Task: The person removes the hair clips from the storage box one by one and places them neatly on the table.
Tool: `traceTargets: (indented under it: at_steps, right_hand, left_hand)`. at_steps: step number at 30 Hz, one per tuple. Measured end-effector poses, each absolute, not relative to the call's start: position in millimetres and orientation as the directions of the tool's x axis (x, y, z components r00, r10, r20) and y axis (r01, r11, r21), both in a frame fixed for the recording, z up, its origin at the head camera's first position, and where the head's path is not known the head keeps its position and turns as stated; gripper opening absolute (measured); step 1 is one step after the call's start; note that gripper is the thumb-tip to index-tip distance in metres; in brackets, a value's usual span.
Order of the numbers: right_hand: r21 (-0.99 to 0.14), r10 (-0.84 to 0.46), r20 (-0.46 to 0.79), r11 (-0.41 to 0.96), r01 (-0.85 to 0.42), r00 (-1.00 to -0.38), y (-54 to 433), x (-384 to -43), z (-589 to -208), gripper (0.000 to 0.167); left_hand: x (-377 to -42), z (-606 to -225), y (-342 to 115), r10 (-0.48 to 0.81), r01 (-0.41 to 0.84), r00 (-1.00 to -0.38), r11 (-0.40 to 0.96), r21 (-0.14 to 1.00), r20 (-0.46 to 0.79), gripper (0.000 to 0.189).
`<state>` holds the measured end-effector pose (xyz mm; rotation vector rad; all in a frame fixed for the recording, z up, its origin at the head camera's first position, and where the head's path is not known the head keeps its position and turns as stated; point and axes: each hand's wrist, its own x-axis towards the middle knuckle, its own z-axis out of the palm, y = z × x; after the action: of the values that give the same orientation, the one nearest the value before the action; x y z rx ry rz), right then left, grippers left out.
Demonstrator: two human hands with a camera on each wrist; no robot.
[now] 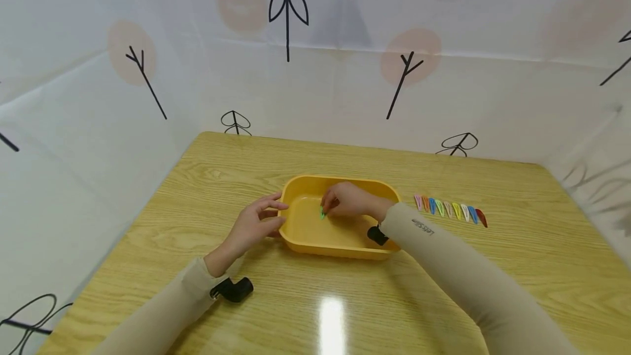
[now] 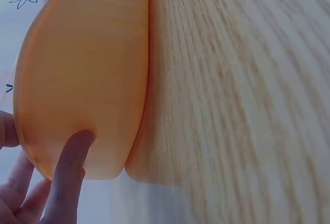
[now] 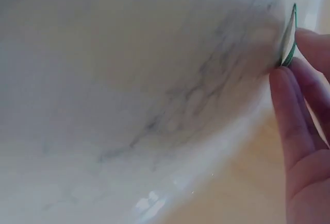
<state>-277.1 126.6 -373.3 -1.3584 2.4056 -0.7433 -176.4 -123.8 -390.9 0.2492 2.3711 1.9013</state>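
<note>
A yellow rectangular basin (image 1: pixel 340 251) with rounded corners stands mid-table. At its left end my left hand (image 1: pixel 253 221) grips the rim; in the left wrist view one finger (image 2: pixel 75 157) presses the outer wall while others reach the rim. My right hand (image 1: pixel 347 200) is inside the basin, close over its floor, pinching a small green snap hair clip (image 1: pixel 322 212). In the right wrist view the green clip (image 3: pixel 290 38) points away from the thumb and fingertips of the right hand (image 3: pixel 304 100).
Right of the basin, several snap hair clips (image 1: pixel 447 210) in different colours lie in a slanting row. The wooden table (image 1: pixel 276 300) meets a white patterned cloth (image 1: pixel 320 92) behind. A pale, dark-streaked curved surface (image 3: pixel 154 105) fills much of the right wrist view.
</note>
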Motion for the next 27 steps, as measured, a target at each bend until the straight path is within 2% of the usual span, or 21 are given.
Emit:
traceTargets:
  at_steps: [4,9,17,27]
  right_hand:
    - [-0.585,-0.858,0.002,0.415,-0.697,-0.513,126.9,-277.8,-373.4,0.011]
    - [-0.627,-0.833,0.007,0.427,-0.651,-0.553,129.9,-274.6,-369.4,0.015]
    - [-0.586,-0.794,-0.036,0.509,-0.63,-0.607,130.5,-273.5,-371.5,0.028]
    - [-0.562,-0.808,-0.047,0.507,-0.653,-0.587,128.2,-274.9,-374.8,0.031]
  left_hand:
    - [-176.5,-391.9,-124.3,0.184,0.069,-0.982,0.209,0.975,0.03,0.029]
    - [-175.8,-391.1,-124.4,0.19,0.058,-0.982,0.197,0.979,0.02,0.03]
    - [-173.8,-388.8,-123.8,0.193,0.053,-0.981,0.182,0.982,0.017,0.031]
    - [-175.2,-389.6,-124.5,0.194,0.057,-0.981,0.206,0.977,0.016,0.03]
